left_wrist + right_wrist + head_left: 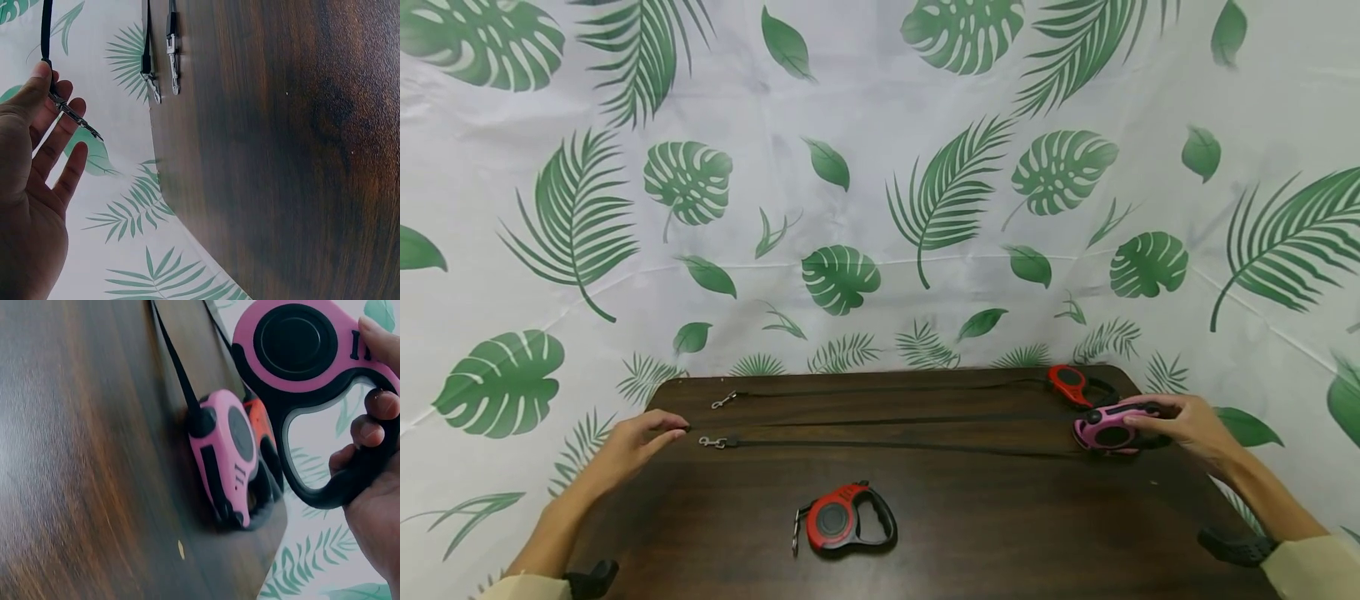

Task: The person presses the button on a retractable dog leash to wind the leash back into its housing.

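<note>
My right hand (1191,427) grips the black loop handle of a pink retractable dog leash (347,337), held above the table at the right. A second pink retractable leash (220,444) lies on the table below it, mostly hidden in the head view. At the far left, my left hand (628,446) pinches the end of a black strap, by its metal snap clip (76,115). That strap stretches across the table toward the right hand. Two other straps lie along it, ending in a rear snap clip (724,400) and a front snap clip (712,442).
A red retractable leash (1067,382) lies at the back right corner. Another red retractable leash (832,518) lies near the front middle, its clip (796,532) beside it. They share a dark wooden table (1000,517). A leaf-patterned white cloth (865,208) hangs behind.
</note>
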`<state>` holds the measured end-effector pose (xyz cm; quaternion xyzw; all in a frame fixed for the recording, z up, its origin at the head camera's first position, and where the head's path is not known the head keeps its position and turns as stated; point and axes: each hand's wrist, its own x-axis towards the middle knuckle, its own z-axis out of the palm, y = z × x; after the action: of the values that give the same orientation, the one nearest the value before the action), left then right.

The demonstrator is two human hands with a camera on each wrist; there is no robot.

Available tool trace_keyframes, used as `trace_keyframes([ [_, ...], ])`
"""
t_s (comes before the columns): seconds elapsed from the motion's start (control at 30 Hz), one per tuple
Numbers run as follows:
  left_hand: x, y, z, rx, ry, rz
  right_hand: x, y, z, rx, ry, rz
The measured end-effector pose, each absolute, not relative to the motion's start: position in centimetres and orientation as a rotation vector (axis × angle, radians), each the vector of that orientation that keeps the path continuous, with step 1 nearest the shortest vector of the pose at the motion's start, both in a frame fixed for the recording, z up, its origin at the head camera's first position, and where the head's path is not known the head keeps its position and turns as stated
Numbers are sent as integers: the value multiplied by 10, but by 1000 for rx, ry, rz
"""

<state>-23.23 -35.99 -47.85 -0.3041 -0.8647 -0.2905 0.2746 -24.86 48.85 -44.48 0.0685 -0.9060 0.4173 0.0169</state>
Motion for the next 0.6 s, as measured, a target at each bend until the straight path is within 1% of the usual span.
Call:
trace_keyframes([
  [0.17, -233, -357, -481, -807, -2335, -774, -249, 479, -447, 310, -2794, 1313],
  [0.4, -236, -350, -482, -849, -2307, -791, -253, 461, -446, 356, -2818, 1346],
  [0.6, -238, -344, -478, -837, -2312, -759, -257, 448, -445, 437, -2794, 1272],
])
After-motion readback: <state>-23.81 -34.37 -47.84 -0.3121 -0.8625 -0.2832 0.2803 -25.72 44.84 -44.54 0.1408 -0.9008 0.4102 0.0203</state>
